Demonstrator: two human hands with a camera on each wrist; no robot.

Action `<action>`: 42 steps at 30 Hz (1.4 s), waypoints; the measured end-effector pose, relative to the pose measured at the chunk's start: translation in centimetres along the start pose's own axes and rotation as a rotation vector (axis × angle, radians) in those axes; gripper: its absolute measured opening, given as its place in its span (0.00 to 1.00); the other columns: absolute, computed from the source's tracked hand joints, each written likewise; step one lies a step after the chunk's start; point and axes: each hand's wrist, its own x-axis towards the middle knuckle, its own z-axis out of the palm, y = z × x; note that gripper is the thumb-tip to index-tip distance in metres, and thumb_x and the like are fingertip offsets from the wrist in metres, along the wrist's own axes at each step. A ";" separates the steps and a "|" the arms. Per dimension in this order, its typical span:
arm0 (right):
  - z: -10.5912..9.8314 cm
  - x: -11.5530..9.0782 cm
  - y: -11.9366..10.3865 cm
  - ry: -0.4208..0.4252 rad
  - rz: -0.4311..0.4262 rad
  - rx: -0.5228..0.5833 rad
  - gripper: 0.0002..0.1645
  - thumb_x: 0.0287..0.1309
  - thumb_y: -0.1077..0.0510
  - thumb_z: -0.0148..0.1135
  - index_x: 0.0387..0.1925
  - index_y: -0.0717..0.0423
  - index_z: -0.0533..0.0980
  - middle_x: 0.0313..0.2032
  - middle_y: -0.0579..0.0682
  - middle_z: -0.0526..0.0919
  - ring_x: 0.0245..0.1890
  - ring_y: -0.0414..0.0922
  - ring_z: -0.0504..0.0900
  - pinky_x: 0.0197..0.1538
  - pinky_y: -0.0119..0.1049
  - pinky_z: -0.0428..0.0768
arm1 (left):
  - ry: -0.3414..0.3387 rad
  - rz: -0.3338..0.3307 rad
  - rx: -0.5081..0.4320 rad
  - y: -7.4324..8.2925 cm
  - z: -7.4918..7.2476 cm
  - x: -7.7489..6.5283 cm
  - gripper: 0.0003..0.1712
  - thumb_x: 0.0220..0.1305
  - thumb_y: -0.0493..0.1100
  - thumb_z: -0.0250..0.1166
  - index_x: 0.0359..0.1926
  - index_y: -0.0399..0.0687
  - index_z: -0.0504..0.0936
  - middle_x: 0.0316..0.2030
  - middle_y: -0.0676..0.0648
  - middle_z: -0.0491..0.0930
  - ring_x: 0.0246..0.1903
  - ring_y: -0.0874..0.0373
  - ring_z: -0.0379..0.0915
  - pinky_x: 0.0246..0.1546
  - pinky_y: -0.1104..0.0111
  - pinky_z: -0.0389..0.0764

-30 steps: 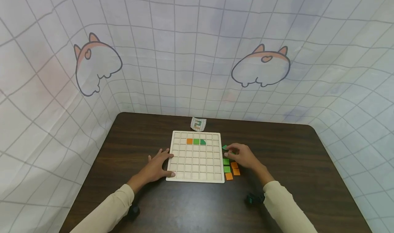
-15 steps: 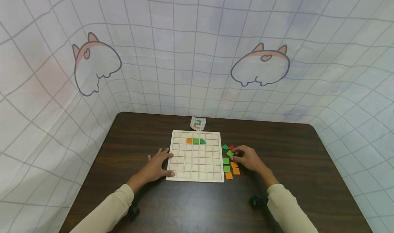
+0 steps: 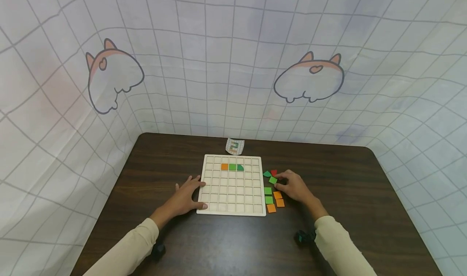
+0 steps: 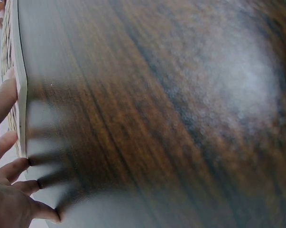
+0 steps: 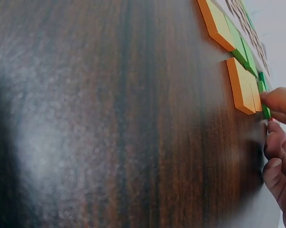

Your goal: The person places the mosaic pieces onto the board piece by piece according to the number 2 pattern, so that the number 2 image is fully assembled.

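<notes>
A cream gridded board (image 3: 230, 191) lies on the table, with an orange square tile (image 3: 224, 167), a light green square tile (image 3: 232, 167) and a dark green quarter-round tile (image 3: 240, 167) in one row near its top. My left hand (image 3: 185, 198) rests at the board's left edge, fingers spread and thumb on the rim. Right of the board, my right hand (image 3: 296, 188) pinches another light green square tile (image 3: 273, 180) between thumb and index finger. That tile sits turned at an angle. In the right wrist view, the thumb (image 5: 278, 100) overlaps a green tile.
Beside the pinched tile lie a dark green tile (image 3: 267, 174) and a red tile (image 3: 274, 172). Nearer stand light green tiles (image 3: 268, 200) and several orange tiles (image 3: 271, 208). A small patterned paper (image 3: 234, 146) lies behind the board. A gridded cloth (image 3: 219, 65) surrounds the table.
My right hand has drawn back to the right from beside the dark green tile, uncovering the red tile and the angled light green one. The left hand and board stay put.
</notes>
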 end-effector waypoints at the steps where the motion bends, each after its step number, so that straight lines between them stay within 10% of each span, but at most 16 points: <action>1: 0.0 0.0 -0.1 -0.001 0.009 -0.005 0.23 0.61 0.54 0.69 0.56 0.58 0.82 0.46 0.55 0.81 0.38 0.46 0.77 0.42 0.41 0.76 | 0.000 0.000 -0.002 0.0 0.0 0.0 0.47 0.52 0.57 0.78 0.70 0.47 0.71 0.77 0.38 0.56 0.77 0.35 0.43 0.65 0.24 0.40; 42: 1.1 -0.3 -0.3 0.060 0.016 -0.088 0.21 0.63 0.50 0.68 0.56 0.53 0.82 0.50 0.53 0.77 0.44 0.50 0.80 0.44 0.49 0.79 | -0.004 -0.003 0.006 -0.2 0.0 -0.1 0.47 0.52 0.57 0.78 0.70 0.47 0.71 0.77 0.38 0.56 0.77 0.34 0.43 0.65 0.24 0.40</action>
